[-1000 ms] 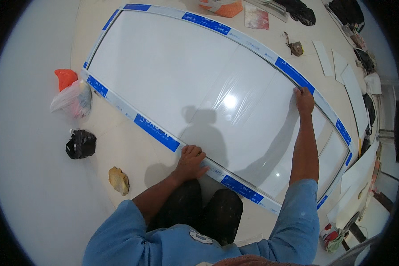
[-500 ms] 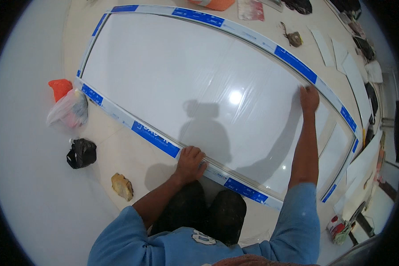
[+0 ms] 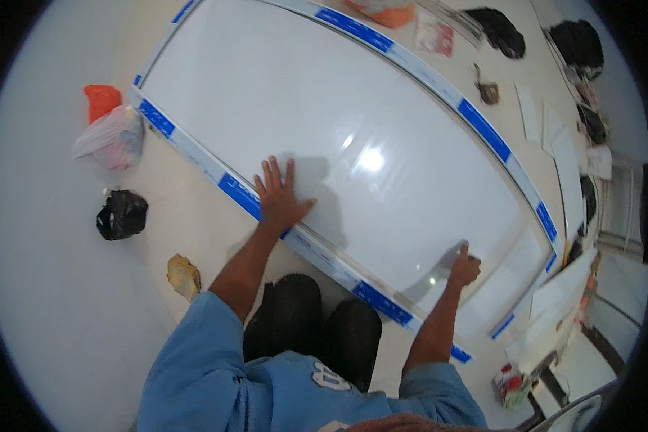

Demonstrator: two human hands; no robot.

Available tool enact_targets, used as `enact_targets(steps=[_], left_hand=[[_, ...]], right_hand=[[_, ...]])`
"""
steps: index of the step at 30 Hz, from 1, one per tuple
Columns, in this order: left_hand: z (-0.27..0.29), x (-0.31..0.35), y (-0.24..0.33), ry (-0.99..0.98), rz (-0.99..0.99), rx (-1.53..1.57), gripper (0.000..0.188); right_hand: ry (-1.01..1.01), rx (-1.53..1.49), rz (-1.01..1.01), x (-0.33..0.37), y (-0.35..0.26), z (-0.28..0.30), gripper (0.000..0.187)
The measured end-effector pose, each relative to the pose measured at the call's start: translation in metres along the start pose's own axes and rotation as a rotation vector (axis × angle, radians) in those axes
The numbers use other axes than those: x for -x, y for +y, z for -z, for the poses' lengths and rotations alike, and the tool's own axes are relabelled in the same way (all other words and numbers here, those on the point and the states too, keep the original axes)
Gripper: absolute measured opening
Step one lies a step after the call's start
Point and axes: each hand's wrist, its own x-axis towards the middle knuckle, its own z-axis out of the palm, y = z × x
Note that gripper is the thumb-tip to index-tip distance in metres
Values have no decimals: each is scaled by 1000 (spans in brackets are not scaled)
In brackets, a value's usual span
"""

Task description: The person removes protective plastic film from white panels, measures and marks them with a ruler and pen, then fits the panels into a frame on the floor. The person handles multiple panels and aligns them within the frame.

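Observation:
A long white panel (image 3: 302, 93) with a glossy face lies flat inside a rectangular frame (image 3: 389, 299) wrapped in white and blue protective tape. My left hand (image 3: 281, 201) is open, its fingers spread over the panel beside the frame's near long side. Toward the panel's right end is my right hand (image 3: 466, 268), its fingers curled in and one digit pointing away from me. Whatever those curled fingers may hold is hidden. Between the panel and the frame's right end shows a paler strip. My dark-clothed knees (image 3: 295, 309) are at the frame's near side.
On the left stand an orange bag (image 3: 102, 102), a clear plastic bag (image 3: 111, 144), a black bag (image 3: 122, 216) and a tan lump (image 3: 184, 277). Beyond the frame lie white strips (image 3: 565, 165), a brown lump (image 3: 489, 93) and black bags (image 3: 498, 30).
My left hand has left the frame's near side and spread out on the panel. My right hand has come back from the far side toward me. The view has shifted.

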Motion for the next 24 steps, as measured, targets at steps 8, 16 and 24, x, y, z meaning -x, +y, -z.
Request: enact_targets(steps=[8, 16, 24], left_hand=[[-6, 2, -8, 122, -41, -15, 119], [-16, -1, 1, 106, -42, -44, 108], [-31, -6, -8, 179, -63, -190, 95]], right_hand=[[47, 192, -41, 7, 15, 19, 92], [-162, -303, -77, -54, 82, 15, 86], [68, -414, 118, -9, 43, 31, 66]])
